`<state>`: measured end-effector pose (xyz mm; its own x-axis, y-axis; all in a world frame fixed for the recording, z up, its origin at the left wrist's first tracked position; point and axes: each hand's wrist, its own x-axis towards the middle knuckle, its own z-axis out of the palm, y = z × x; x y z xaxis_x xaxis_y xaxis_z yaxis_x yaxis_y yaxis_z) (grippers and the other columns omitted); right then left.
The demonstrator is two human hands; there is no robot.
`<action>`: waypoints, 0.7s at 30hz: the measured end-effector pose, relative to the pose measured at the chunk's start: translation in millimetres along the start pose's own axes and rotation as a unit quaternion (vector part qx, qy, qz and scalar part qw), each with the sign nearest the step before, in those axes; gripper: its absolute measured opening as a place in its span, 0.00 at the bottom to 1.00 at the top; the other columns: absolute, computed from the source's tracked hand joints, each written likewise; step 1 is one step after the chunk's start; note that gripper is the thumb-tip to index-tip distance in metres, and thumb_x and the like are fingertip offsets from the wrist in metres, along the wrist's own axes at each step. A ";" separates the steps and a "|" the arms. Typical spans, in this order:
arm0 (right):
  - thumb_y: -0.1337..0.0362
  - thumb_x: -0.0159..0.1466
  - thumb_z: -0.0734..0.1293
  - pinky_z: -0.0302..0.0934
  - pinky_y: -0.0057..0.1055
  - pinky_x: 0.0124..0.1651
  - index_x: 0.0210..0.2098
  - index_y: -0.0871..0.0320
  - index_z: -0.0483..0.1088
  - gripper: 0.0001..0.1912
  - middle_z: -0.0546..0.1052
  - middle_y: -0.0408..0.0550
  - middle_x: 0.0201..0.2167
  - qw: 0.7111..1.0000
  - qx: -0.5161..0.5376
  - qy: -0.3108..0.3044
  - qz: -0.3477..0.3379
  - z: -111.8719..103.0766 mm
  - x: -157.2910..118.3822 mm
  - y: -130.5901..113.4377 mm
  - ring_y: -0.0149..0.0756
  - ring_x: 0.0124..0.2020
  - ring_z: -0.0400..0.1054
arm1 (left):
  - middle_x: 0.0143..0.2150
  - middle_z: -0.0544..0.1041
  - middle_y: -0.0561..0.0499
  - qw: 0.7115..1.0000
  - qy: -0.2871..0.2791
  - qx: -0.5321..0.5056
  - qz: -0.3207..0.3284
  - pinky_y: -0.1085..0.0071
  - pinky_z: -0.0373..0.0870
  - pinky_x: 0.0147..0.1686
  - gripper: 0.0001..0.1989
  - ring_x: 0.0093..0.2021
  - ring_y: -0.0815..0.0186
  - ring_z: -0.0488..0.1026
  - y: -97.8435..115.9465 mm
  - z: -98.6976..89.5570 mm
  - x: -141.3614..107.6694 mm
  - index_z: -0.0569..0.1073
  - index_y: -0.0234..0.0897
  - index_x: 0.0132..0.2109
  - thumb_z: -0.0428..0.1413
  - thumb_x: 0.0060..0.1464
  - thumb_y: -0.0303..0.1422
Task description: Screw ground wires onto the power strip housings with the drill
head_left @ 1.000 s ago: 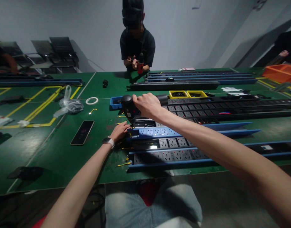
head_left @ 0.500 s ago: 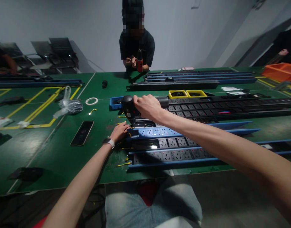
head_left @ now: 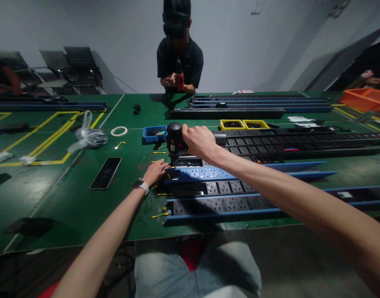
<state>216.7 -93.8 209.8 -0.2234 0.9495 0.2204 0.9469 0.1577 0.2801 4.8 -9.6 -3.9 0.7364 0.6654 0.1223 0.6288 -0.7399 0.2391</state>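
My right hand (head_left: 199, 142) grips a black cordless drill (head_left: 175, 140), its chuck pointing down at the left end of a blue power strip (head_left: 202, 173). Whether the bit touches the strip is too small to tell. Beside that end is my left hand (head_left: 156, 172), wearing a watch, its fingers closed together against the strip's tip. What they pinch is hidden. Nearer me lie a power strip with black sockets (head_left: 222, 188) and another in a blue housing (head_left: 221, 204). Short yellow wires (head_left: 160, 215) stick out from the strips' left ends.
A blue bin (head_left: 154, 134) and yellow bins (head_left: 231, 124) sit behind the strips. To the left are a phone (head_left: 106, 173), a white ring (head_left: 119, 131) and a plastic bag (head_left: 89, 136). Across the green table (head_left: 72, 207) a co-worker (head_left: 180, 62) holds a red drill (head_left: 179, 78).
The drill has tilted more upright, its top moving to the right with my right hand. My left hand stays at the strip's end. The co-worker's red drill has shifted slightly left.
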 end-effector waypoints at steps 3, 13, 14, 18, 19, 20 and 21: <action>0.70 0.59 0.66 0.53 0.34 0.31 0.50 0.67 0.64 0.20 0.79 0.57 0.35 1.000 -0.001 0.002 -0.005 1.3 -3.7 0.2 0.48 0.36 0.76 | 0.40 0.70 0.48 1.000 0.003 0.003 -0.005 0.71 0.62 0.41 0.19 0.40 0.65 0.68 0.4 0.0 0.2 0.76 0.40 0.41 0.42 0.67 0.40; 0.74 0.59 0.64 0.56 0.34 0.34 0.52 0.66 0.63 0.20 0.80 0.57 0.37 1.000 0.012 0.015 -0.025 1.8 -4.1 -3.3 0.47 0.38 0.76 | 0.40 0.71 0.47 1.000 -0.006 0.011 -0.008 0.70 0.64 0.40 0.19 0.41 0.63 0.69 3.6 -3.6 -0.3 0.76 0.39 0.43 0.41 0.67 0.38; 0.74 0.60 0.63 0.56 0.34 0.33 0.51 0.66 0.63 0.19 0.80 0.57 0.37 1.000 0.012 0.016 -0.021 1.8 -5.2 -3.9 0.46 0.38 0.76 | 0.40 0.71 0.47 1.000 -0.003 0.008 -0.009 0.70 0.64 0.41 0.19 0.41 0.63 0.69 3.6 -3.3 -0.2 0.76 0.39 0.43 0.42 0.67 0.37; 0.76 0.59 0.61 0.55 0.34 0.32 0.49 0.67 0.64 0.17 0.79 0.58 0.34 1.000 0.009 0.023 0.012 2.9 -9.3 -4.5 0.47 0.36 0.76 | 0.40 0.71 0.47 1.000 -0.003 0.021 -0.005 0.70 0.64 0.42 0.18 0.41 0.63 0.69 3.5 -2.1 0.2 0.76 0.39 0.42 0.42 0.67 0.37; 0.76 0.59 0.62 0.55 0.34 0.31 0.49 0.68 0.64 0.17 0.79 0.58 0.34 1.000 0.010 0.023 0.016 3.3 -9.3 -3.9 0.47 0.36 0.76 | 0.40 0.71 0.47 1.000 -0.005 0.027 -0.006 0.70 0.64 0.42 0.18 0.41 0.64 0.69 3.5 -2.0 0.2 0.76 0.39 0.42 0.41 0.67 0.37; 0.75 0.58 0.63 0.55 0.35 0.31 0.49 0.69 0.64 0.18 0.79 0.58 0.34 1.000 0.011 0.022 0.019 3.8 -8.9 -2.8 0.48 0.36 0.76 | 0.40 0.71 0.47 0.999 -0.007 0.031 -0.007 0.70 0.64 0.42 0.18 0.41 0.64 0.69 3.4 -2.0 0.2 0.76 0.39 0.42 0.41 0.67 0.37; 0.74 0.58 0.64 0.56 0.35 0.31 0.49 0.69 0.64 0.19 0.79 0.58 0.34 1.000 0.012 0.019 0.020 4.2 -8.0 -1.4 0.48 0.36 0.76 | 0.40 0.71 0.47 0.999 -0.008 0.033 -0.008 0.70 0.64 0.42 0.18 0.41 0.64 0.69 3.3 -2.0 0.0 0.76 0.39 0.42 0.41 0.67 0.37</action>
<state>218.1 -100.6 203.7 -0.1944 0.9440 0.2665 0.9602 0.1275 0.2487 6.5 -11.9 -1.1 0.7298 0.6757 0.1037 0.6553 -0.7347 0.1758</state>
